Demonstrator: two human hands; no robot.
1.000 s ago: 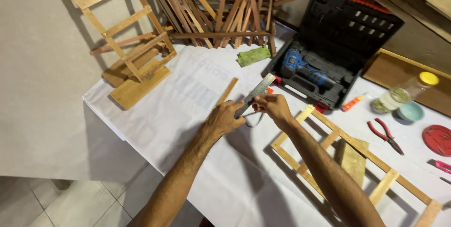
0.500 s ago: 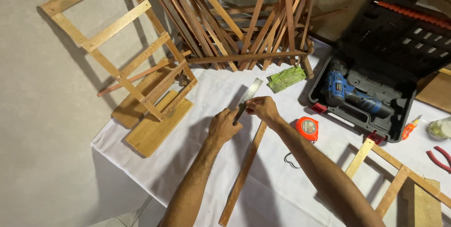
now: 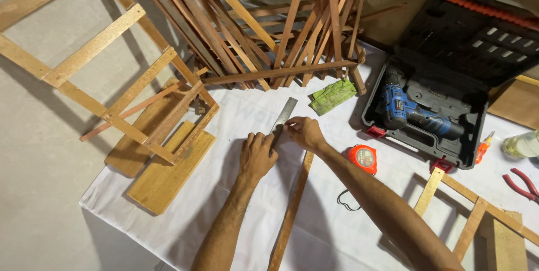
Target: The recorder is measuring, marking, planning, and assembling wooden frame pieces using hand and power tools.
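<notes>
Desk (image 3: pixel 185 232) covered in white cloth. Heap of loose wooden slats (image 3: pixel 269 35) leaning at the far edge. Ladder-like wooden frame (image 3: pixel 112 74) at left, resting over flat wooden boards (image 3: pixel 163 178). Green crumpled rag (image 3: pixel 333 95) just beside open black tool case (image 3: pixel 477 52) holding a blue cordless drill (image 3: pixel 418 115). Orange tape measure (image 3: pixel 363 157) near the case's front. Red-handled pliers (image 3: pixel 522 184) and orange screwdriver (image 3: pixel 483 148) at right. Second wooden frame (image 3: pixel 477 215) at lower right.

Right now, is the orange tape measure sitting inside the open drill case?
No, the orange tape measure lies on the white table cover, outside the black drill case.
</notes>
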